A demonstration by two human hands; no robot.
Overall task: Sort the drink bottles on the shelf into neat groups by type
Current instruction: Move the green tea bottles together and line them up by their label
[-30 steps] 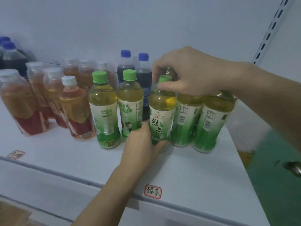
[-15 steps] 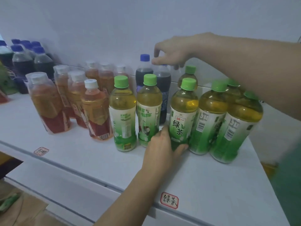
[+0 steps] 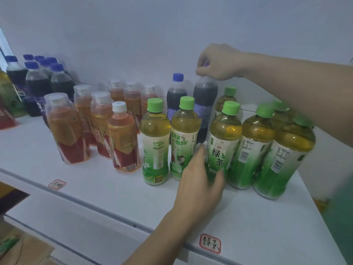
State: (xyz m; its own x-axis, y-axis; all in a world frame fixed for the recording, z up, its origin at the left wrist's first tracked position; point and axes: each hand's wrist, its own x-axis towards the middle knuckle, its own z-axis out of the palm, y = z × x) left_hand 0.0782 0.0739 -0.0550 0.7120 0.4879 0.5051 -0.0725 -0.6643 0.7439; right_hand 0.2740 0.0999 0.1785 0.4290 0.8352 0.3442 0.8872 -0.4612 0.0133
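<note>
At the shelf's [image 3: 248, 222] front edge sit two red-bordered handwritten tags: one [image 3: 210, 243] towards the right, another [image 3: 57, 184] further left. Just behind the right tag, the left hand [image 3: 200, 180] rests with its fingers loosely curled round the base of a green-tea bottle [image 3: 222, 138], thumb on one side, not fully closed. That bottle stands upright in a front row of green-capped teas: two [image 3: 154, 140] [image 3: 184, 138] to its left with paler labels, two larger-looking ones [image 3: 254, 148] [image 3: 284, 159] to its right towards the shelf's right edge, all close together. More green caps [image 3: 229, 91] show behind them. Left of the teas, a cluster of amber drinks [image 3: 122, 138] with white caps and red-and-gold labels stands mid-shelf. Further back, near the wall, two dark colas stand side by side; the left one [image 3: 176, 96] shows its blue cap, and the right hand [image 3: 217, 62] pinches the cap of the right one [image 3: 205, 104] from above. At the far left back corner stands a group of blue-capped colas [image 3: 38, 79].
</note>
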